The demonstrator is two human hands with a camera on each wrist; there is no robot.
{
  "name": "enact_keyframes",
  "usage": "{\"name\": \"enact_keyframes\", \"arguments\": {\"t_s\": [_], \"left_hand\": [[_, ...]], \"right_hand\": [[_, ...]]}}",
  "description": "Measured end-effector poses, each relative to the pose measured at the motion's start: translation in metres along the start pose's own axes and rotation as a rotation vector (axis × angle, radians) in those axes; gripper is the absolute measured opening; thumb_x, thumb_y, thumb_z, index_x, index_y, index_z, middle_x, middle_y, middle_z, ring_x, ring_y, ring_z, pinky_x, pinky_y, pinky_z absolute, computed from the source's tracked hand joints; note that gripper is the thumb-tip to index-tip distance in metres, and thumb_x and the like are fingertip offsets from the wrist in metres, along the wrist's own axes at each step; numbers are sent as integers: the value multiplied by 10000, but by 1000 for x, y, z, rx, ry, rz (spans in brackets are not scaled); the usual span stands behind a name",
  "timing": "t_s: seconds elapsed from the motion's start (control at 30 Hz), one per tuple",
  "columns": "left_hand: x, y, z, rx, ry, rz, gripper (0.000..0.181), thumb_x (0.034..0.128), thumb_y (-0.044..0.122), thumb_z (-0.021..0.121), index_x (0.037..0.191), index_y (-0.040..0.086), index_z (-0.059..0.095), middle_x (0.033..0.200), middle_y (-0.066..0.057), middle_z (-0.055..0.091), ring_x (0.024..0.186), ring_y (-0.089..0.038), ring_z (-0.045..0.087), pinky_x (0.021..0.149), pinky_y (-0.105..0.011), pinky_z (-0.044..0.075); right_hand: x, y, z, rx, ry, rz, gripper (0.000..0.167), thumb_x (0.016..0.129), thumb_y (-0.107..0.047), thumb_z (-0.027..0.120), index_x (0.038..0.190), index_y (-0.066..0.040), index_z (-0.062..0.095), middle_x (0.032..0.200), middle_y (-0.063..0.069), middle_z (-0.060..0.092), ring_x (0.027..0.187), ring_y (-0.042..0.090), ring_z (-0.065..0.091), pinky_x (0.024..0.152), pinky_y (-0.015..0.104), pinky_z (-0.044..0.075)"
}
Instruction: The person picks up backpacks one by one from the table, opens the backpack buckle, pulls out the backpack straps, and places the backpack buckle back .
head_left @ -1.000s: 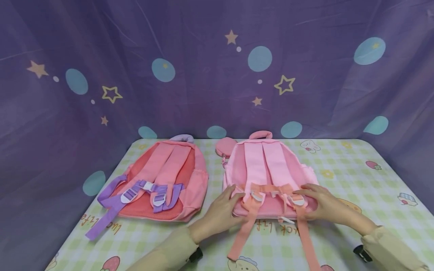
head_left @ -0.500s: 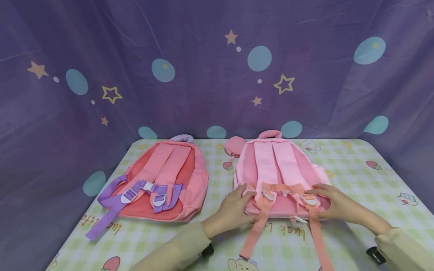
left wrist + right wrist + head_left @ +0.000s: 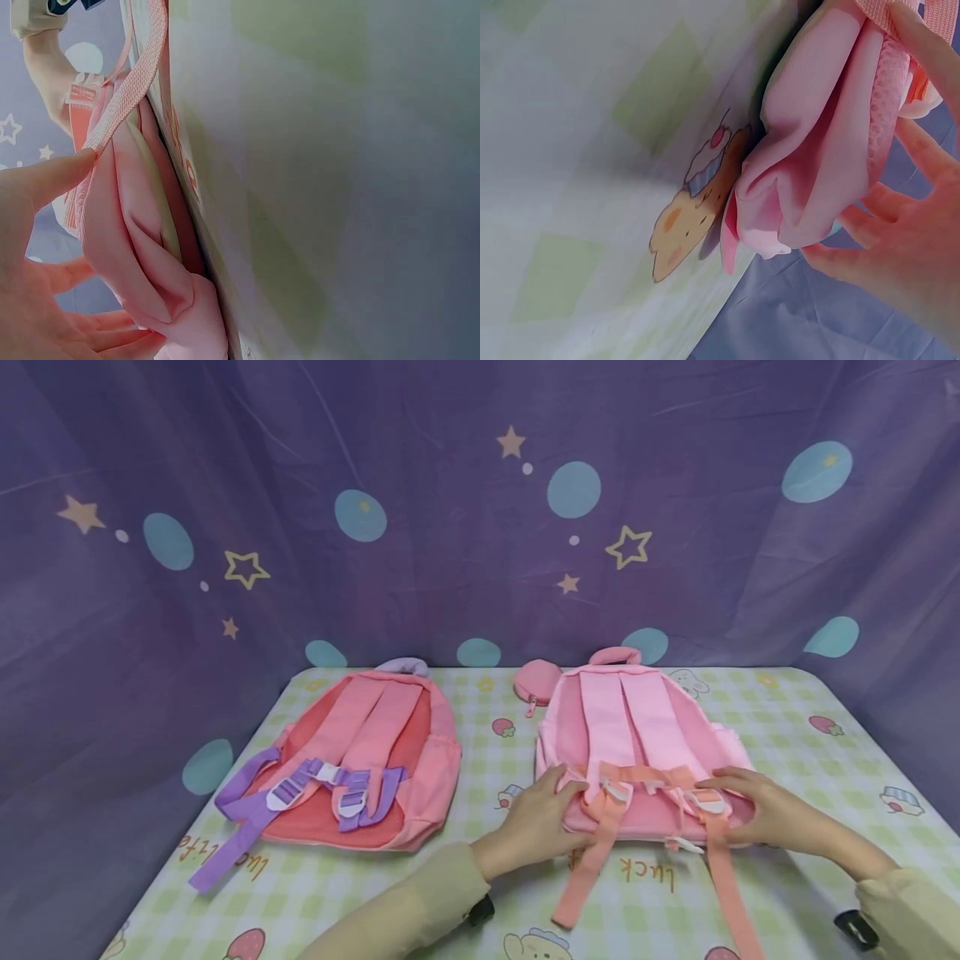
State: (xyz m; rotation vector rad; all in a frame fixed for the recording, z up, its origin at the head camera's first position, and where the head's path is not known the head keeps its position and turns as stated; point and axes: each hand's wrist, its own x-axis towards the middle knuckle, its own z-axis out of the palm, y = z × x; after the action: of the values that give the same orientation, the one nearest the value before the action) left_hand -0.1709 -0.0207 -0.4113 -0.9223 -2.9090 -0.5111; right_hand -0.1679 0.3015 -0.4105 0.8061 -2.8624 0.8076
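Observation:
A pink backpack [image 3: 693, 731] lies on the table with its strap side up. Its shoulder straps end in white buckles, and orange webbing tails [image 3: 588, 885] trail toward me. My left hand [image 3: 534, 818] holds the lower left corner, fingers on the side and thumb by the bottom edge. At the lower right corner my right hand [image 3: 783, 814] holds the bag the same way. Both wrist views show fingers against the soft pink fabric. A round pink pouch [image 3: 538, 682] lies beside the bag's upper left.
A coral backpack [image 3: 420, 727] with purple webbing [image 3: 243, 843] lies strap side up on the left. The green checked tablecloth [image 3: 817, 793] carries printed cartoon figures. Behind the table hangs a purple curtain [image 3: 450, 568] with stars.
The pink backpack has slid to the right over the cloth, with both hands and the pouch moving along. The coral backpack has not moved.

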Motion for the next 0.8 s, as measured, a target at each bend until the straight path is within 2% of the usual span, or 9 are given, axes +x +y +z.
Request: {"name": "enact_keyframes", "arguments": {"t_s": [0.17,0.3,0.4,0.53,0.63,0.8], "left_hand": [[5,6,2,6,-7,-3,610,719,505,652,1214,182,501,1343,-144,360,1178,-256,412,868,-398,413],[9,10,5,27,-19,-4,610,725,518,639,1213,178,503,1350,-137,360,1229,-236,358,888,-397,401],[12,15,6,29,-28,-6,609,728,518,636,1215,176,501,1354,-132,356,1248,-232,331,897,-401,392],[16,22,6,33,-32,-6,602,728,518,637,1212,185,504,1352,-125,358,1242,-219,337,896,-377,395],[20,27,9,47,-31,-7,601,728,525,633,1212,193,504,1344,-112,368,1228,-202,355,887,-349,404],[27,35,14,66,-47,-19,610,734,544,615,1228,208,487,1352,-89,362,1236,-185,345,902,-327,393]], "right_hand": [[-3,5,-4,23,-17,14,540,602,-256,799,1067,-71,598,1135,264,486,1013,460,438,718,567,375],[-7,10,-7,-14,-18,35,542,605,-258,798,1076,-83,595,1148,227,492,1009,410,448,738,418,411],[-10,15,-9,-55,-12,44,541,607,-266,798,1081,-101,595,1150,181,504,1011,281,464,716,280,403],[-15,24,-12,-62,-9,46,541,607,-253,798,1085,-104,593,1148,158,503,1023,23,410,713,213,386],[-18,30,-14,-55,-11,47,545,606,-242,798,1091,-108,589,1147,129,492,1016,-103,332,714,184,368],[-25,41,-16,23,6,19,551,606,-166,791,1109,-102,574,1180,-120,413,1037,-176,249,758,81,281]]}}
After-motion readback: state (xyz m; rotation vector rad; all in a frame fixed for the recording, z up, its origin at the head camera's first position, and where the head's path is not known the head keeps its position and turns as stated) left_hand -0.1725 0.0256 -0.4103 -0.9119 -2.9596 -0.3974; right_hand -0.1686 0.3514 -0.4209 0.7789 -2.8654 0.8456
